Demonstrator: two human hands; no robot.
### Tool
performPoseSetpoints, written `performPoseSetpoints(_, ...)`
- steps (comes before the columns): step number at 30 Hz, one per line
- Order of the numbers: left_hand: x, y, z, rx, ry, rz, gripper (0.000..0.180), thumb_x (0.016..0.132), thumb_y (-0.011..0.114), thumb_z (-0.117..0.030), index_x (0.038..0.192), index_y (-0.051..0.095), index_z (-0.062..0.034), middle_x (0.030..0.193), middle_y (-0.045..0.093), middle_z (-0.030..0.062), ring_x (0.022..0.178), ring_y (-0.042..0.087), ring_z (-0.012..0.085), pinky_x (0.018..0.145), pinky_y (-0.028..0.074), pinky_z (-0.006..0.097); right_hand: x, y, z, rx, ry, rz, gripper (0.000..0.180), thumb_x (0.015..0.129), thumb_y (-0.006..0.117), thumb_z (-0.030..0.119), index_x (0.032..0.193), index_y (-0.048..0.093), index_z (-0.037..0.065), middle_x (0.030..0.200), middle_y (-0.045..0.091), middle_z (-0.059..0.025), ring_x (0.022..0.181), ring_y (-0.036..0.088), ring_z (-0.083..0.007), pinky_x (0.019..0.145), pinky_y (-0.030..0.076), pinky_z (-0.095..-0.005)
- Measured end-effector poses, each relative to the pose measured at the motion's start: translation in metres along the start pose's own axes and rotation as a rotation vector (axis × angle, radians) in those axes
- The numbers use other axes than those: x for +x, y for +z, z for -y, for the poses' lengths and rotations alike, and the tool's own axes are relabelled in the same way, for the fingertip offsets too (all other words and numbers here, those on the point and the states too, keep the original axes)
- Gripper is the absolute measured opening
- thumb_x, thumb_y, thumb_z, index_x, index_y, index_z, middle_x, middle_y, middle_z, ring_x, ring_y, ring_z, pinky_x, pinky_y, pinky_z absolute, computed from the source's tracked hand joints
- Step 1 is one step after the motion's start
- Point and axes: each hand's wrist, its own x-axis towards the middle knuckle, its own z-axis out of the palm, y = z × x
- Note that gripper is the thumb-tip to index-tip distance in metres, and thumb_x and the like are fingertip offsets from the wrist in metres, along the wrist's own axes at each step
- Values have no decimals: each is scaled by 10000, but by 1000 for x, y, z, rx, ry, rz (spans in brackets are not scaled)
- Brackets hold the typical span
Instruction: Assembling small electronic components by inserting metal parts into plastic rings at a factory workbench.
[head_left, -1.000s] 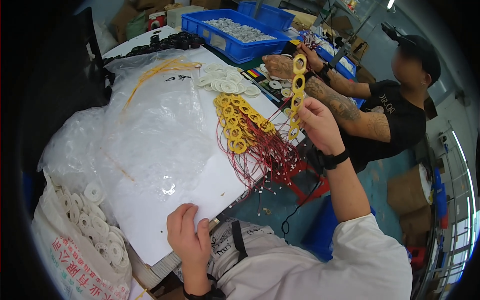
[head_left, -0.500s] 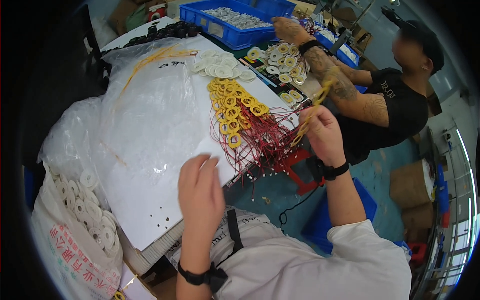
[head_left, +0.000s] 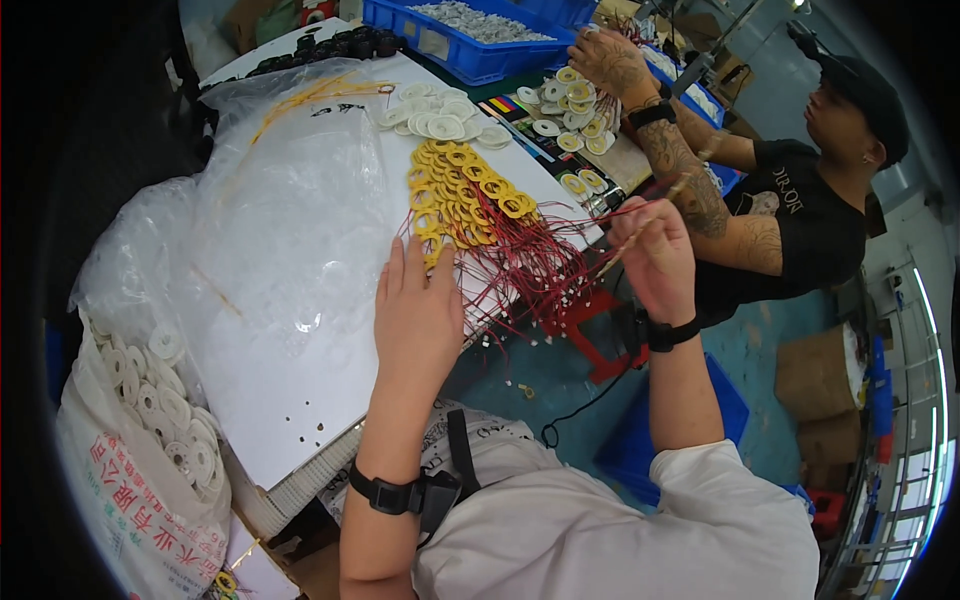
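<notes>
A batch of yellow ring coils (head_left: 458, 195) lies in rows on the white table (head_left: 300, 400), their red lead wires (head_left: 530, 265) trailing off the table's near edge. My left hand (head_left: 417, 305) lies flat, fingers apart, on the table at the near end of the coils, fingertips touching the lowest ones. My right hand (head_left: 655, 255) is raised off the table's edge to the right, fingers pinched on a thin strand and some of the red wires.
A clear plastic bag (head_left: 250, 200) covers the table's left side. A sack of white rings (head_left: 150, 420) stands at lower left. White coils (head_left: 435, 115) lie farther back, a blue bin (head_left: 480, 40) beyond. A co-worker's tattooed arm (head_left: 665, 150) reaches over coils at right.
My left hand moved from the table's near edge up to the yellow coils. My right hand came down and right from holding up a string of coils. The co-worker's hand reached forward.
</notes>
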Motion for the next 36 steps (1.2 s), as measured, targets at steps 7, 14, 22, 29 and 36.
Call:
performPoseSetpoints(7, 12, 2, -2, -118, -23, -99, 367, 951, 618, -109, 1297, 654, 8, 1424, 553, 309, 1345, 519, 471, 1112, 440, 503, 17, 7, 16, 260, -53, 79, 181, 1024, 646, 333, 1034, 638, 153, 977, 535, 7, 857, 457, -137, 783, 415, -312)
performPoseSetpoints(14, 10, 0, -5, -221, -51, -70, 388, 965, 636, -159, 1310, 637, 19, 1427, 561, 282, 1347, 524, 446, 1110, 438, 495, 36, 23, 36, 411, -106, 171, 287, 991, 665, 414, 1018, 613, 133, 954, 502, 28, 869, 441, -104, 748, 390, -263)
performPoseSetpoints(22, 5, 9, -2, -78, 29, -64, 445, 955, 666, -187, 1354, 610, 3, 1467, 540, 249, 1367, 504, 432, 1117, 424, 493, 35, 34, 53, 710, -136, 192, 146, 950, 753, 186, 959, 610, 155, 930, 530, 47, 858, 477, -101, 746, 405, -260)
performPoseSetpoints(29, 20, 0, -38, -369, 237, -112, 472, 876, 742, -132, 1320, 625, -23, 1440, 572, 196, 1372, 502, 417, 1112, 426, 491, 36, 35, 71, 847, -118, 228, 98, 936, 714, 145, 938, 616, 146, 923, 552, 40, 839, 487, -120, 732, 397, -273)
performPoseSetpoints(36, 37, 31, -53, -410, 344, -51, 221, 865, 743, -113, 1058, 711, -10, 1232, 698, 136, 1270, 594, 368, 1031, 495, 459, 31, 39, 50, 653, -50, 210, 146, 981, 709, 239, 955, 608, 136, 921, 511, 31, 838, 454, -116, 719, 386, -270)
